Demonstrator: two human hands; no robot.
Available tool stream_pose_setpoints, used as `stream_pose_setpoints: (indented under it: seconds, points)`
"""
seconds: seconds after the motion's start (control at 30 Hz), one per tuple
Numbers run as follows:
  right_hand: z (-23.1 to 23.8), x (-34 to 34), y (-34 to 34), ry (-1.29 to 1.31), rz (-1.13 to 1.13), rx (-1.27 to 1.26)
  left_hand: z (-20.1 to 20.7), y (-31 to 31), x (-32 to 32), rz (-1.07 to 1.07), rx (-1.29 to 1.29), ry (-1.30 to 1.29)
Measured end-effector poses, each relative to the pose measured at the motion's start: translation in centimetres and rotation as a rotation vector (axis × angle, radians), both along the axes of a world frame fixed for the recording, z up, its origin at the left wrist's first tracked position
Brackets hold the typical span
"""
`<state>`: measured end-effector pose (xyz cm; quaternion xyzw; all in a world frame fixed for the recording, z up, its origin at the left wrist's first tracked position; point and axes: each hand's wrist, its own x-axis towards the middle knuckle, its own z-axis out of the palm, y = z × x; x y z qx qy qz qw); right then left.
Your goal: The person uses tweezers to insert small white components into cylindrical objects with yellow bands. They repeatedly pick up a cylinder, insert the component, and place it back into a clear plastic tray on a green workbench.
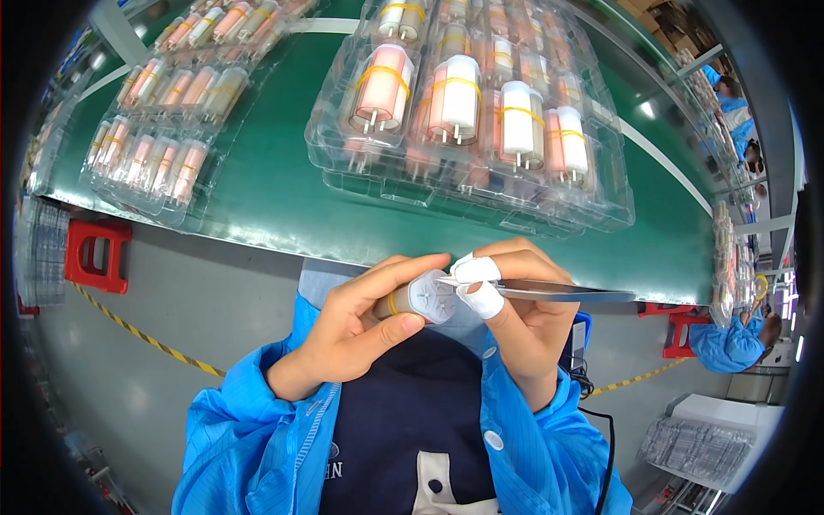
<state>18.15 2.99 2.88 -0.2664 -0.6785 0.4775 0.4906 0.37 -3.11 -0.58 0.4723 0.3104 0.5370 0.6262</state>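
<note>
Held in front of my chest, a cylindrical part (432,297) with a pale translucent end and a yellow band round its body lies in my left hand (356,319), whose fingers and thumb wrap it. Its end faces right. My right hand (524,309), with white covers on thumb and forefinger, pinches metal tweezers (549,290). Their tips reach the rim of the cylinder's end; whether they grip anything there is too small to tell. Beyond my hands, a clear plastic tray (343,163) holds several pink, white and grey cylinders (455,94) with yellow bands and metal pins.
The green bench (257,197) runs across in front of me. More clear trays of cylinders (163,163) stand at its left. A red stool (99,255) is on the floor at left. People in blue (730,343) work far right. A black cable (611,446) hangs by my right arm.
</note>
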Motion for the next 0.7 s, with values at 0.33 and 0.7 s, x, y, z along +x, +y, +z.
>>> stream_pose_setpoints:
  seconds: [0.33,0.7]
  points:
    - [0.3,-0.2,-0.6,0.097,0.009,-0.101,-0.5,-0.1,-0.1,-0.165,-0.139,-0.302]
    - [1.1,-0.8,-1.8,0.07,0.011,-0.083,-1.7,0.2,-0.9,-0.196,-0.148,-0.369]
